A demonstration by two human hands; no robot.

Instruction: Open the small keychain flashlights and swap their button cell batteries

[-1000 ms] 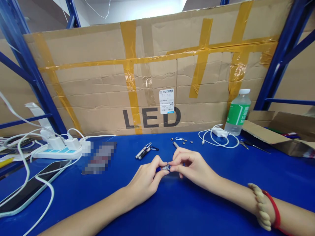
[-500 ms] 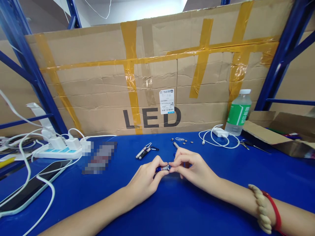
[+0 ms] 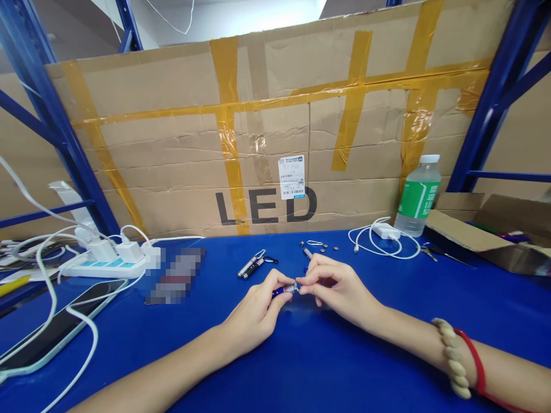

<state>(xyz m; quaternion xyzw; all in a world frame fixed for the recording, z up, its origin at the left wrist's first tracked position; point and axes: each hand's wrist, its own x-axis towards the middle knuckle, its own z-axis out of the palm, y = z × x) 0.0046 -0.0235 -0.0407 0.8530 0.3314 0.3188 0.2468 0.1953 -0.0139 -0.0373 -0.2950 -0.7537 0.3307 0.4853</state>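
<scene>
My left hand [image 3: 260, 304] is closed around the blue body of a small keychain flashlight [image 3: 290, 288], whose silvery threaded end points right. At that end the thumb and forefinger of my right hand [image 3: 333, 282] are pinched together, touching its tip. My fingers hide any small part between them. Just beyond my right hand lies a slim silver piece [image 3: 307, 252], partly covered by the fingers. Farther back are a silver keychain flashlight [image 3: 248, 266] and a black one [image 3: 253, 268], side by side. A small metal clip [image 3: 314, 243] lies near several button cells [image 3: 336, 248].
On the left are a phone [image 3: 55, 327], a power strip [image 3: 101, 268] with white cables, and a blurred flat item [image 3: 177, 276]. A bottle [image 3: 417, 198], a white charger cable [image 3: 385, 232], tweezers [image 3: 454, 257] and an open carton [image 3: 473, 241] stand or lie right. A large cardboard sheet [image 3: 181, 166] rises behind.
My right fingertips have shifted slightly at the flashlight's end, and more of its silvery threaded part shows. My left hand keeps its hold in nearly the same place.
</scene>
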